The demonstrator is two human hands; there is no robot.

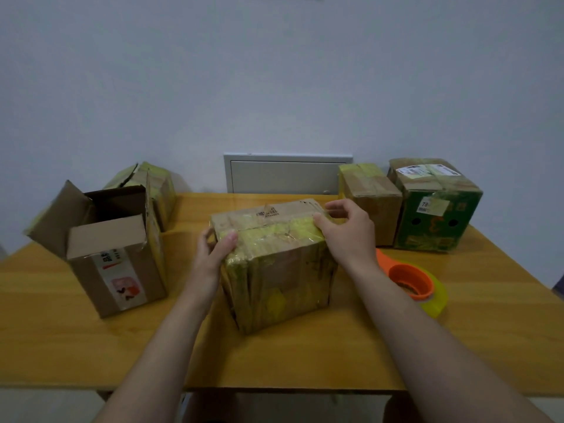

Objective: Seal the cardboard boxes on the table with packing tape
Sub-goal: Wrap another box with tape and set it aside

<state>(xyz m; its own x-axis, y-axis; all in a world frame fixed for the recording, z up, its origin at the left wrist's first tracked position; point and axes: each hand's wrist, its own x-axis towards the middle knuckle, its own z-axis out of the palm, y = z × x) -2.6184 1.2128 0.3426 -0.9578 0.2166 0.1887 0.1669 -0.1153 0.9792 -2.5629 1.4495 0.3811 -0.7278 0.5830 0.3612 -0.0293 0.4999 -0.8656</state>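
Tabletop point(91, 346): wooden, carrying everything; both forearms come in over its near edge.
Left grip point(213, 251): clamped on the centre box's upper left corner, thumb on top, fingers curled round the side. That's the brace.
Centre box point(280, 270): dead middle of the tabletop, flaps down, a yellowish tape band point(274, 236) running across the top.
Right grip point(348, 230): at the top right edge, thumb down on the band's end, fingers curled above it, seemingly pinching a clear tail of tape.
Doing it well: brace firmly on the left, pull the tail taut, fold it over the edge and rub it flat down the side so no wrinkle lifts.
Tape dispenser point(412, 282): one, orange, lying just right of the centre box.
Open box point(116, 270): one, on the left, flaps up, not yet sealed.
Far-left box point(158, 187): one, behind the open box.
Brown box point(372, 196) and green box point(436, 215): side by side at far right, both taped.
Count: five boxes, one dispenser.
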